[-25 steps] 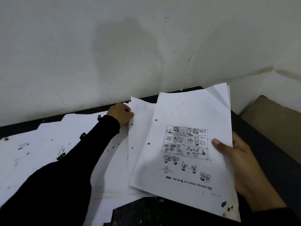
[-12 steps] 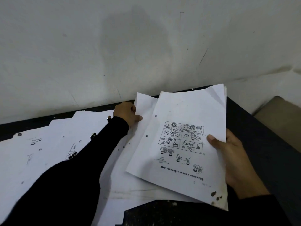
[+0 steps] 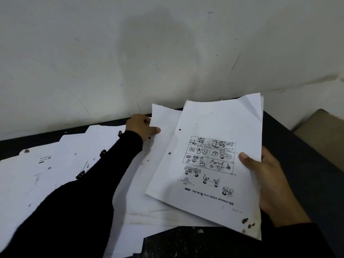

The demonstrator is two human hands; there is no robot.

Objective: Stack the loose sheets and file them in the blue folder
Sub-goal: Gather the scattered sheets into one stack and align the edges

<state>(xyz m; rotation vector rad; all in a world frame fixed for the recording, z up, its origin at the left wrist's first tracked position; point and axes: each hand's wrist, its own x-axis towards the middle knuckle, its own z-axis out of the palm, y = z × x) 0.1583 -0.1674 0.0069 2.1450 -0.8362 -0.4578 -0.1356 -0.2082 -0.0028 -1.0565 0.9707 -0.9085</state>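
The right hand (image 3: 273, 185) sits at about four o'clock in the view and its grip is closed on a stack of sheets (image 3: 214, 164), thumb pressed on the top page at the right edge and fingers hidden beneath. The stack reaches from that grip toward nine and twelve o'clock, held above the counter (image 3: 307, 155); its long axis runs near to far, leaning slightly toward one o'clock. The printed cartoon panels read upside down, so the page's head is nearest the person, and the punched holes lie along its left edge. Brown stains mark the near right corner. Beneath and to the left, toward eight o'clock, loose sheets (image 3: 55, 174) lie spread over the dark counter. Farther off, near eleven o'clock, the left hand (image 3: 141, 127), in a black sleeve (image 3: 83, 202), pinches the left edge of a single sheet (image 3: 163, 125) that is partly tucked under the stack. A white wall (image 3: 167, 53) stands behind.
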